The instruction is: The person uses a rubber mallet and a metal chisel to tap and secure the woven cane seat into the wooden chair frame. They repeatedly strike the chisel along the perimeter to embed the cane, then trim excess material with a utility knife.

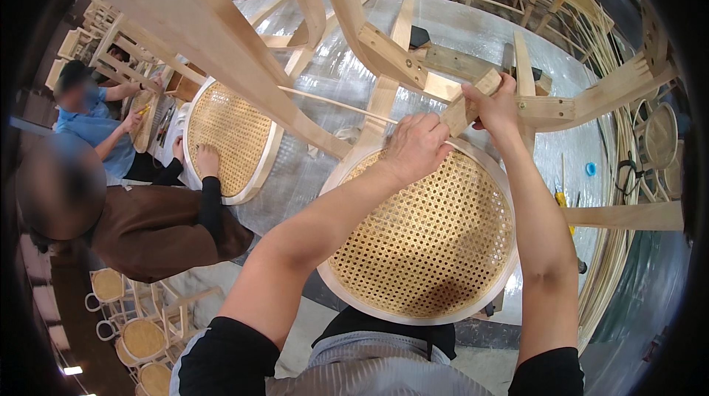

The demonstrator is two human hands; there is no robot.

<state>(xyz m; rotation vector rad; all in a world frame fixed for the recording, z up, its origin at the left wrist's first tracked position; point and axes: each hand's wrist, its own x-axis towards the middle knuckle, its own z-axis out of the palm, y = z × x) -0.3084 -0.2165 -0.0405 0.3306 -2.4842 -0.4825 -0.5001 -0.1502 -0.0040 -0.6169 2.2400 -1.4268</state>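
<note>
We're working over the round, pale-rimmed, tan woven-cane seat.
Over the seat's far edge, our left hand has its grip clamped on a thin, pale, straight strip; just beyond the seat, our right hand clamps a pale rectangular wooden block.

A round chair seat is lying with its woven face upward, showing golden, open-holed cane inside a smooth, pale wooden rim. Just past its far edge, a short block of light wood is slanting away to the right, held firmly. A thin, pale rod is stretching leftward beyond the seat, its right end disappearing inside a grip.
</note>
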